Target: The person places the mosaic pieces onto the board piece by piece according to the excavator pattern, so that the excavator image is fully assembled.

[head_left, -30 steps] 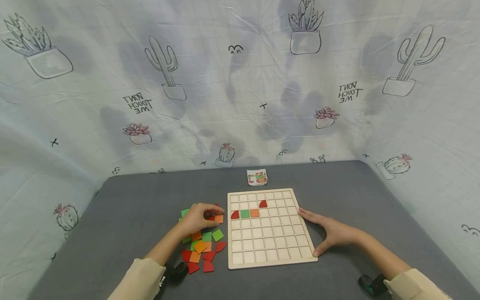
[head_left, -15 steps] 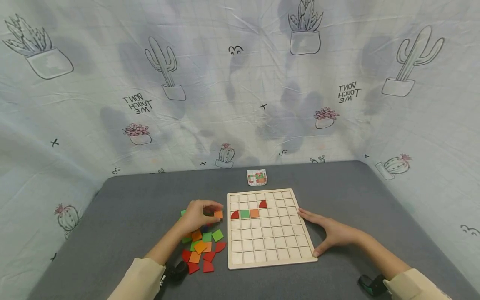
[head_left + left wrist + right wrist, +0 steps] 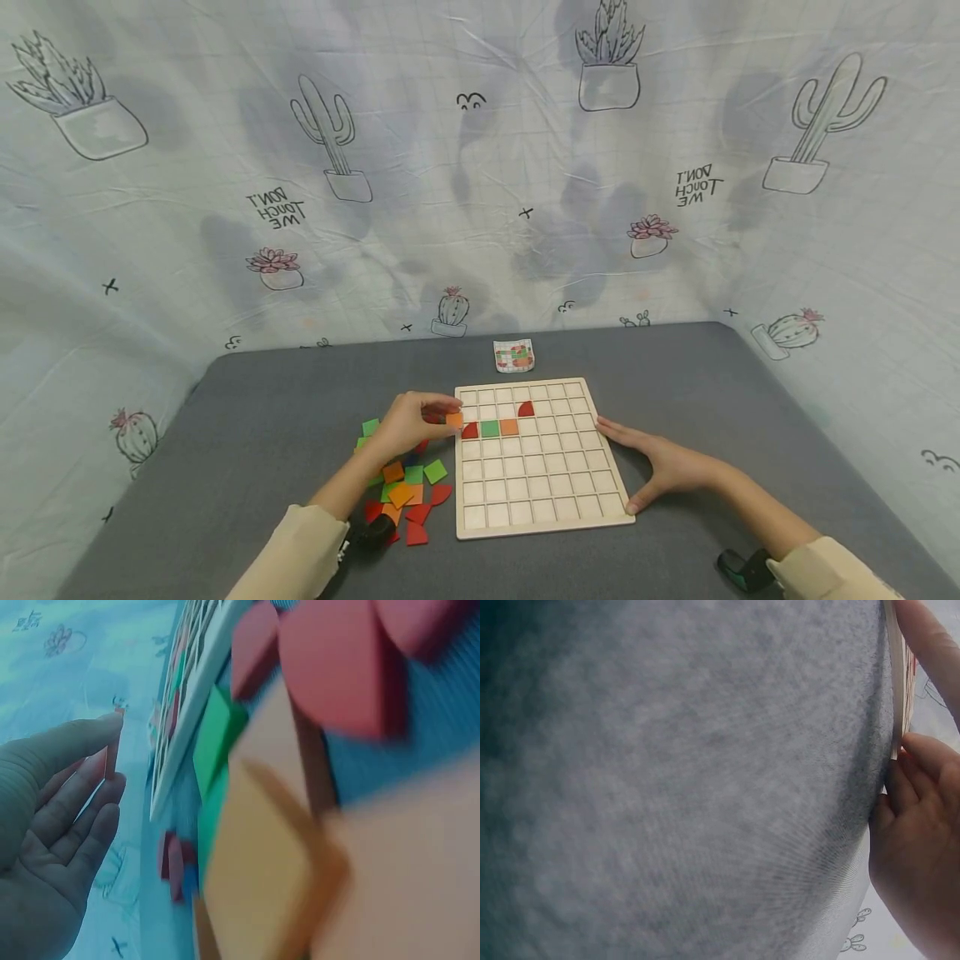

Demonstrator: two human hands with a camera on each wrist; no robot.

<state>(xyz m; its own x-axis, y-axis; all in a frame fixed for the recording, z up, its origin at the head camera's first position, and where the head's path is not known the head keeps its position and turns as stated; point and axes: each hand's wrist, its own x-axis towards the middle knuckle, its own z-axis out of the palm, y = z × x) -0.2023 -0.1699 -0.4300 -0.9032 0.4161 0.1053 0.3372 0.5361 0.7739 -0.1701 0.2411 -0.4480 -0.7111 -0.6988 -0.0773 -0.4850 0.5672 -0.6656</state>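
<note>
My left hand pinches an orange square tile between thumb and fingers, over the left edge of a wooden grid board. In the left wrist view the same orange tile stands edge-on at the fingertips. Lying in the grid are a red quarter-circle tile, a green square and another orange square in one row, with a second red quarter-circle one row farther back. My right hand rests along the board's right edge, fingers spread and thumb at the near corner.
Left of the board lies a loose pile of red, green and orange tiles, among them a yellow-orange square and a red quarter-circle. Behind the board sits a small pattern card on the grey table. A printed cloth hangs behind.
My left hand has picked an orange square tile off the pile and carried it right, to the board's left edge. The right hand and board have stayed put.
</note>
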